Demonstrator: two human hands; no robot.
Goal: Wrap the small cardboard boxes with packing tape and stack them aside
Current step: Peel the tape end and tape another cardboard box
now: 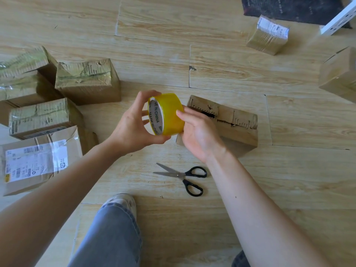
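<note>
A round yellow roll of packing tape [169,112] is gripped by the left hand [133,126] and pinched by the right hand [196,133], near a torn brown cardboard box [237,126].

I note the tape roll [169,112] yellow, its core white with black lettering. Scissors [185,176] black-handled, blades silver. Cardboard box [237,130] brown. Shipping label [36,162] white. Floor [154,45] pale wood-grain. My jeans [111,237] blue-grey.
</note>
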